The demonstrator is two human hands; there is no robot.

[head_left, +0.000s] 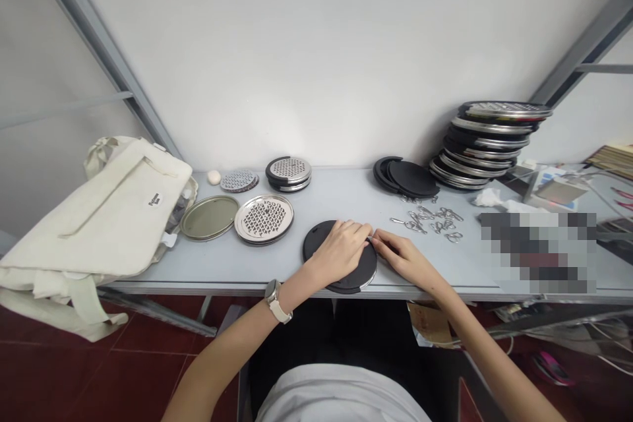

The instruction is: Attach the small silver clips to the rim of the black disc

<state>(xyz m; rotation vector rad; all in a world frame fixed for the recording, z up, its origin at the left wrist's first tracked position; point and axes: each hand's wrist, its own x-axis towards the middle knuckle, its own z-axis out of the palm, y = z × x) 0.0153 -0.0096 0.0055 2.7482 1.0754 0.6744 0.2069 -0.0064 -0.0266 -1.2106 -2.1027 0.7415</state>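
Note:
A round black disc [324, 237] with a silver rim lies flat at the table's front edge. Across its top lies my left hand [343, 249], wearing a watch at the wrist, its fingers curled toward the disc's right edge. My right hand [398, 254] pinches at that same edge, its fingertips meeting those of the left. A small silvery bit shows between them, too small to name. To the right, several small metal clips [425, 217] lie scattered. Perforated grater-like metal discs [266, 216] and plain metal discs [210, 216] are stacked to the left.
At the back are a black-rimmed disc stack [291, 171], black round covers [413, 178] and a tall leaning stack [487, 145]. A cream bag [109, 211] covers the table's left end. White tissue [489, 198] and a blurred patch [539, 254] sit at right.

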